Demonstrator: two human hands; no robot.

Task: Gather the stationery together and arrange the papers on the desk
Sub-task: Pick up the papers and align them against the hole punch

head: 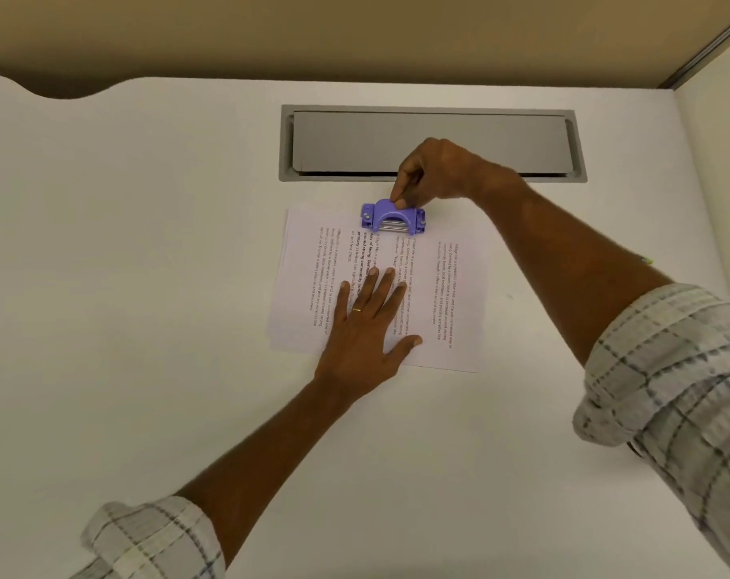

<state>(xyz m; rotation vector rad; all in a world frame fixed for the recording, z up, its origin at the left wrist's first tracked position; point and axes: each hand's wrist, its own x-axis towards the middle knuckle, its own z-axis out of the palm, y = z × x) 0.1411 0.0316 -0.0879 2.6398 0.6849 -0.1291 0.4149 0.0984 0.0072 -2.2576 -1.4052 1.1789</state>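
Note:
A small stack of printed papers (446, 286) lies on the white desk (146, 286), its sheets slightly fanned at the left edge. My left hand (365, 328) rests flat on the papers with fingers spread, a ring on one finger. A purple hole punch (392, 218) sits on the far edge of the stack. My right hand (432, 173) pinches the top of the punch's handle from behind.
A grey cable flap (430, 140) is set into the desk just behind the papers. A beige partition (354, 31) rises along the desk's far edge, and a side panel (714, 160) closes off the right. A thin green-tipped object (646, 259) peeks out behind my right forearm.

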